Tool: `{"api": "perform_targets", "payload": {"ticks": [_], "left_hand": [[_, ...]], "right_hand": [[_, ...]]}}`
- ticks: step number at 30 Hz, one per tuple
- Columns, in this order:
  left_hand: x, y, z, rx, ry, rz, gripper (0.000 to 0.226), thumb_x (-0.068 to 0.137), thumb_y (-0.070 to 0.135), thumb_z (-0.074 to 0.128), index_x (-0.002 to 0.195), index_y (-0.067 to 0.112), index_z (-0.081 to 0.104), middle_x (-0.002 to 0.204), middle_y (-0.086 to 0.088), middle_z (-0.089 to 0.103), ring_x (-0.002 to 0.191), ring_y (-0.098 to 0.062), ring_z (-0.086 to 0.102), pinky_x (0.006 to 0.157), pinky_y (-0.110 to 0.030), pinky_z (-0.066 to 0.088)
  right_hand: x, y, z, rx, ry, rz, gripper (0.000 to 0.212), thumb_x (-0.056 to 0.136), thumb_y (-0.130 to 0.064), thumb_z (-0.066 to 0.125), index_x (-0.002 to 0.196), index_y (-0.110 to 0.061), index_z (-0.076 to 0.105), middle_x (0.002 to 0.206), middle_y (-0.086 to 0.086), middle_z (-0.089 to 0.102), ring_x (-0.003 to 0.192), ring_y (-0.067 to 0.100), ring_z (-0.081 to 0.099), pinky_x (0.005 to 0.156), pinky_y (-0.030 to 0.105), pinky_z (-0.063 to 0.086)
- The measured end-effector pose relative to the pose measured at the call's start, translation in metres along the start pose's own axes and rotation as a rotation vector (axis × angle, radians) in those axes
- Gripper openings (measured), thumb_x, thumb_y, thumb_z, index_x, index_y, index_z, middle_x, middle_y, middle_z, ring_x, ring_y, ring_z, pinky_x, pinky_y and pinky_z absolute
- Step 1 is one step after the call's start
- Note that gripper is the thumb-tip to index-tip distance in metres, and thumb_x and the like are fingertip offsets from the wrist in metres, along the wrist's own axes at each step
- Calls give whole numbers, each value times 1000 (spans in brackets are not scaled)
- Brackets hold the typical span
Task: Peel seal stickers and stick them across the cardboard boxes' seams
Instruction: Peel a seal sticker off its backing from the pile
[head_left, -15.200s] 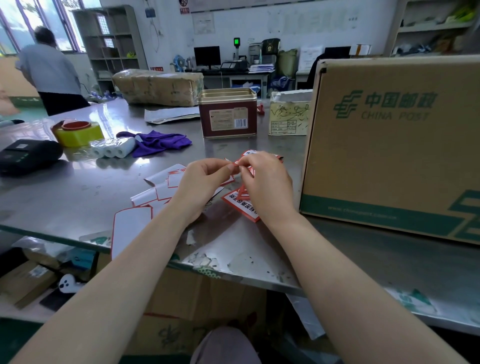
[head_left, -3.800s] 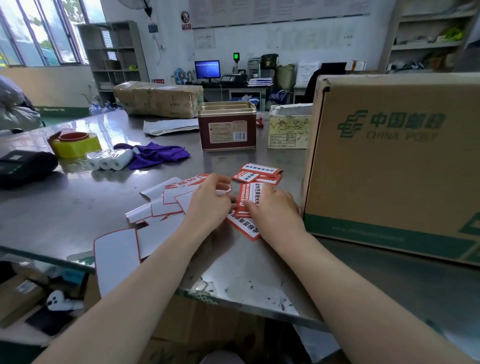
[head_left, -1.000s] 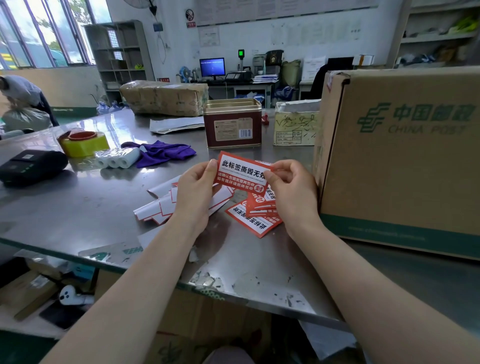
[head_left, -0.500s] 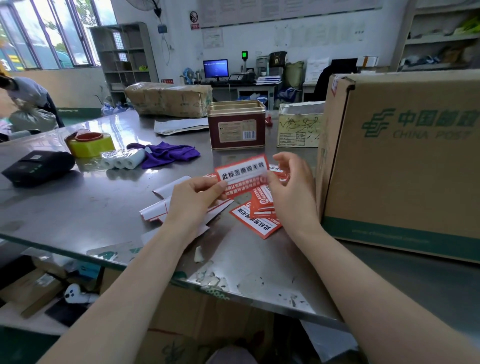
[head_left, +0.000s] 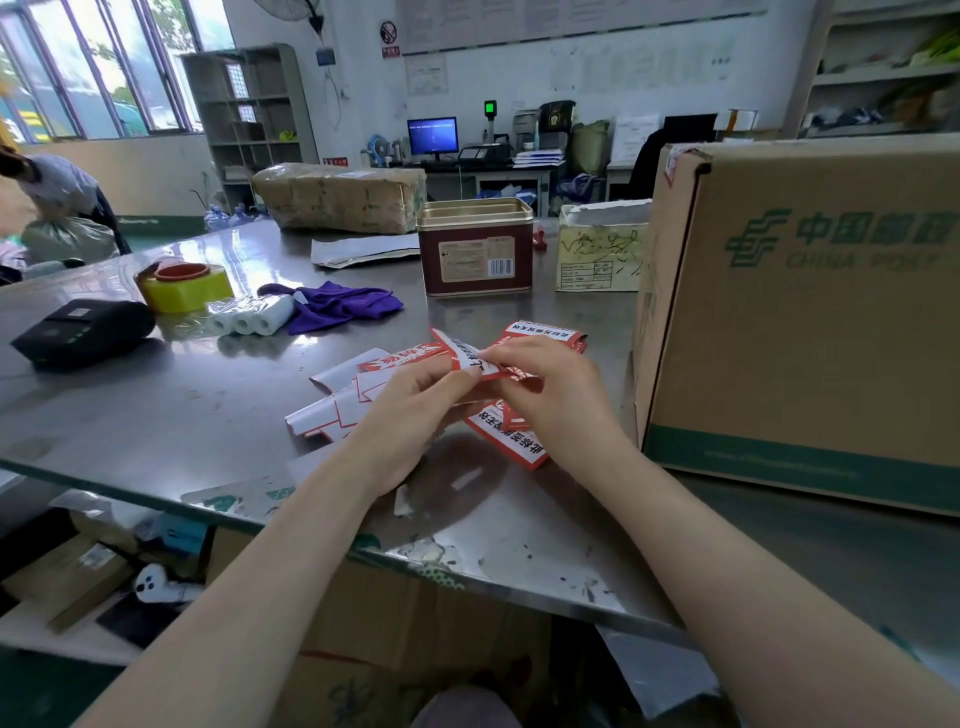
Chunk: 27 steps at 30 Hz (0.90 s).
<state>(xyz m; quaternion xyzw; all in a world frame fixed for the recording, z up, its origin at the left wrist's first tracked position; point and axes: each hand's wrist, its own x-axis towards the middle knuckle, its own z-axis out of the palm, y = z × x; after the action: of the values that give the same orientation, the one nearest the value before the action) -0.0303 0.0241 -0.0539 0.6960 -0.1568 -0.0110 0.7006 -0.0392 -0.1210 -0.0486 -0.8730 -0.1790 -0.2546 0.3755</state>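
Beside "CHINA POST" cardboard box, both hands' fingers pinching red seal sticker

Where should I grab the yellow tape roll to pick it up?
The yellow tape roll lies flat with its red core hole facing up. Probably best from above: thumb inside the hole, fingers round the outer wall on the near side, away from the black printer.

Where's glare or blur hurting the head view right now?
Head view: window glare streaks the steel table near the yellow tape roll; the large China Post cardboard box print is soft toward the right edge; wide-angle bending at borders; red seal sticker between the hands slightly blurred.
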Motion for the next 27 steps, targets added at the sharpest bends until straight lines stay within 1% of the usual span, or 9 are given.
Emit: {"api": "perform_targets", "payload": {"ticks": [3,5,8,13,17,20,22,25,27], "left_hand": [[-1,1,-1,37,52,12,24,93,18,54,99,0,69,103,-18,71,102,-30,66,94,-39,49],[-2,2,-3,69,86,23,19,90,22,60,90,9,74,97,-19,72,97,-35,67,95,-47,49],[-1,5,-4,54,118,9,13,85,20,65,79,18,77,90,-12,74,87,-30,69,94,-49,50],[-2,6,-2,45,113,18,22,85,9,63,73,21,77,84,-8,75,81,-25,70,87,-41,54],[-1,6,-3,87,124,38,21,86,10,64,74,21,77,84,-6,75,80,-21,71,82,-34,54],[-1,6,-3,141,156,58,16,87,13,63,80,21,75,82,4,75,77,-8,70,71,-18,53],[-1,6,-3,161,174,73,13,87,13,63,83,20,73,79,7,75,73,-2,68,66,-12,51],[-1,5,-3,135,166,86,15,87,9,62,82,18,73,76,6,74,71,-2,67,66,-12,50],[-1,5,-4,136,159,88,15,87,9,62,81,17,73,76,6,73,72,-3,66,68,-14,50]], "right_hand": [[0,-1,0,-23,15,-4,27,91,-5,55,114,-8,68,118,7,67,112,16,58,93,11,34],[0,-1,-2,-50,45,9,26,94,-9,53,115,-8,68,119,6,67,113,17,59,96,18,37],[-1,-2,-6,-64,75,51,27,95,-13,52,118,-10,66,123,3,65,114,14,58,98,21,39],[-2,-4,-7,-95,86,68,28,95,-15,52,120,-11,64,124,2,64,114,12,57,95,15,37],[-2,-3,-6,-107,67,64,31,95,-15,53,124,-14,61,129,0,61,119,11,53,93,11,31],[-1,-4,-3,-68,41,17,30,92,-14,56,122,-13,62,126,0,61,120,11,50,91,7,26],[0,-2,0,-65,54,-23,24,90,-11,58,112,-12,66,118,2,64,115,15,53,93,14,31],[0,2,2,-74,87,-55,16,87,-10,62,101,-11,70,107,5,66,107,20,56,91,27,41],[0,2,2,-91,75,-42,16,88,-13,61,102,-12,70,107,4,67,106,18,56,90,24,39]]}}
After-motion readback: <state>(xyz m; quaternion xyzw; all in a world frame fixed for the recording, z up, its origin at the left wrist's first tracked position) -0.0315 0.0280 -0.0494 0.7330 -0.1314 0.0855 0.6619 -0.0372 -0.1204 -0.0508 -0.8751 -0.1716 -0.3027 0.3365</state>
